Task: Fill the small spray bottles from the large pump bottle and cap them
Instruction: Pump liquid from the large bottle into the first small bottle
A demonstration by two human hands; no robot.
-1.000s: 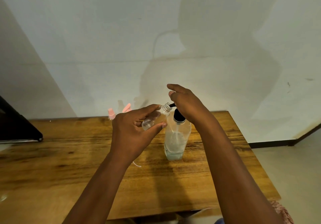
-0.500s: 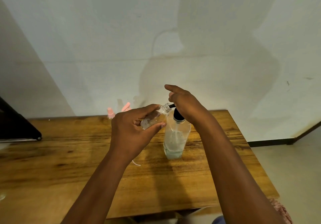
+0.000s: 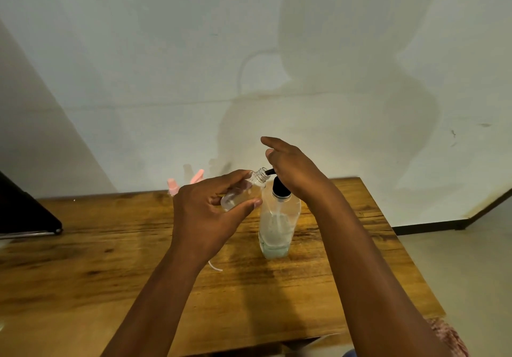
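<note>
Against a pale wall, the wooden counter [image 3: 83, 273] fills the lower part of the view, its grain dark and streaked. At its left edge sits a black flat object [image 3: 22, 212], only partly in frame, too cut off to identify. Near the middle of the counter stands the large pump bottle [image 3: 278, 226], upright, clear-walled, with a little pale liquid at the bottom and a black collar and pump head on top; no label or writing can be read on it. The right hand [image 3: 293, 171] lies over the pump head, palm down, fingers extended forward and loose; its grip is not wrapped around anything, only resting on top of the pump. The left hand [image 3: 210, 212] holds the small spray bottle [image 3: 243, 190] tilted, pinched between thumb and fingers around its clear body, its uncapped threaded neck raised to meet the black pump spout [image 3: 269, 171]. No print shows on the small bottle either. Behind the left hand, by the wall at the counter's far edge, two pink spray caps [image 3: 173, 186] poke up, one upright and one leaning; what they sit on is hidden. Just below the left wrist a thin white tube [image 3: 214, 266] lies on the wood.
</note>
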